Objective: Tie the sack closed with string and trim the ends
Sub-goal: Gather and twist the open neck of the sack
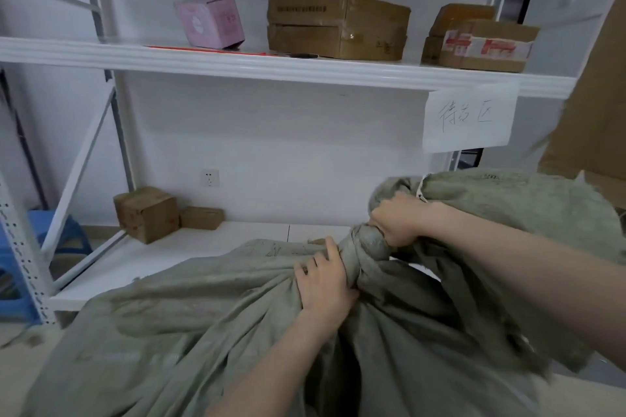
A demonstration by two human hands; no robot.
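Observation:
A large grey-green woven sack (pixel 189 308) lies across the lower half of the view, its mouth gathered into a twisted neck (pixel 364 247). My left hand (pixel 325 281) grips the bunched cloth just below the neck. My right hand (pixel 398 220) holds the top of the neck, fingers curled round it. The loose flap of the sack mouth (pixel 515 210) spreads out behind my right forearm. A thin pale string (pixel 421 188) shows above my right hand. On the upper shelf lie a red strip (pixel 203 49) and a dark tool (pixel 303 55), too small to identify.
A white metal rack stands ahead, its lower shelf (pixel 203 247) under the sack and its upper shelf (pixel 271 64) above. Cardboard boxes (pixel 338 25) and a pink box (pixel 210 22) sit on top, two small boxes (pixel 147 213) below. A blue stool (pixel 61 230) stands left.

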